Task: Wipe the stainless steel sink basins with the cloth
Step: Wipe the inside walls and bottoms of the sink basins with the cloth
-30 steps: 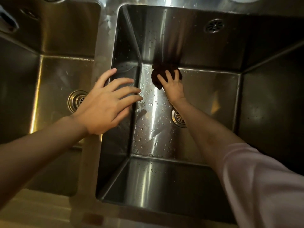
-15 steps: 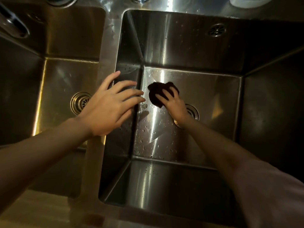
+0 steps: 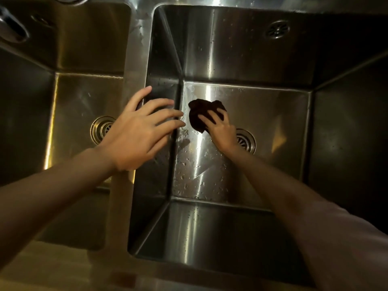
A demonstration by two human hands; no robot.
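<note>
Right hand [image 3: 222, 131] is deep in the right basin [image 3: 273, 127], at centre frame, fingers spread flat over a dark bunched cloth [image 3: 199, 115] and pressing it onto the basin floor; this is a palm-down press, not a pinch, which suits scrubbing a flat bottom. The cloth sits on the floor near the far-left corner, just left of and above the drain strainer [image 3: 246, 141], which the wrist partly covers. Left hand [image 3: 138, 133] rests at left of centre on the divider [image 3: 130, 85] between the two basins, its grip open with fingers splayed and curling over the edge toward the right basin wall — probably a brace to steady the body while the other arm reaches down. It holds nothing. Water droplets [image 3: 189, 164] bead on the floor below and left of the cloth, and more cling to the back wall, so by my reading that part of the floor is not yet wiped. Overflow fitting [image 3: 277, 29] on the back wall, upper right, looks untouched. Left basin [image 3: 79, 97] with its own drain [image 3: 102, 129] lies at left of frame; no cloth there, and I cannot tell whether it has been wiped. Part of a faucet [image 3: 11, 28] shows at upper left edge. Pale sleeve [image 3: 344, 244] at lower right. A wood-toned surface [image 3: 52, 267] runs along the bottom edge. Judgement — mid-task, floor of the right basin in hand.
</note>
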